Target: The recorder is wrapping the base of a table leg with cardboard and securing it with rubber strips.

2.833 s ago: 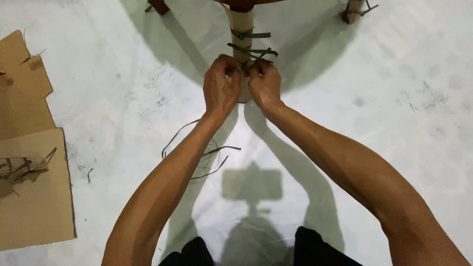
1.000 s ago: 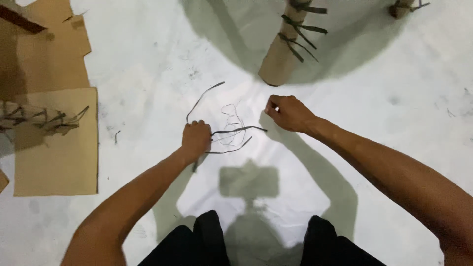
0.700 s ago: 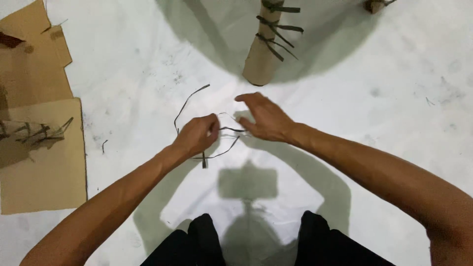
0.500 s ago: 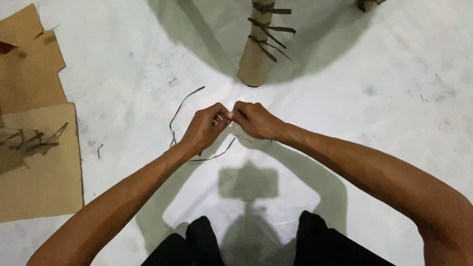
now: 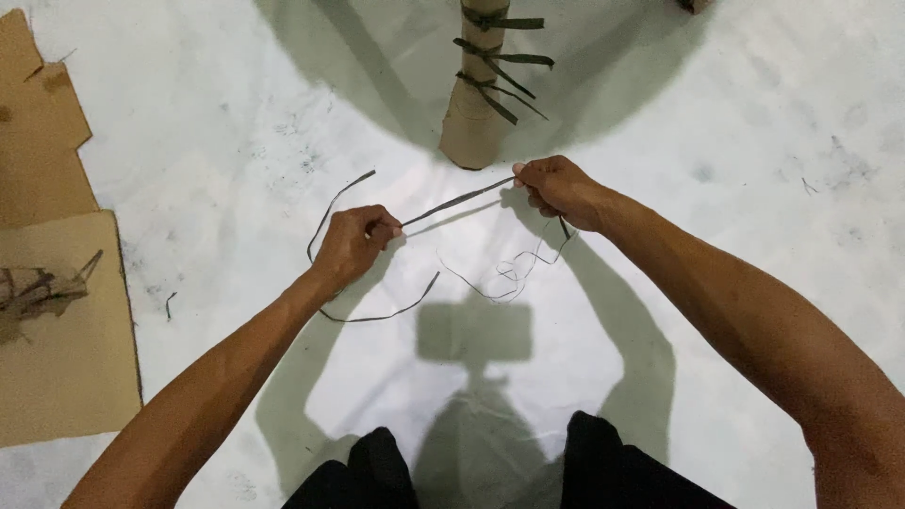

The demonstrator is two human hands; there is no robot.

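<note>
At far left, two cardboard sheets [image 5: 57, 330] lie flat on the pale floor [image 5: 754, 123]; the nearer one carries a small bundle of dry strips [image 5: 38, 290]. The left hand [image 5: 351, 245] is clenched around a dark strip [image 5: 459, 200], a thin, flat, ribbon-like length. From this fist the strip's slack runs in two loose ends: one curves up and left, the other loops below the wrist and lies on the floor. Between the hands the strip is pulled straight, rising slightly toward the right, held above the floor and casting a shadow just under it. The right hand [image 5: 558, 188] pinches the strip's other end with closed fingers. Below that hand a tangle of fine fibres [image 5: 514, 269] hangs or lies; which cannot be told. Above centre stands one cardboard tube [image 5: 476, 104], upright, bound by three dark ties of the same strip material. One strip is held; two hands grip it.
</note>
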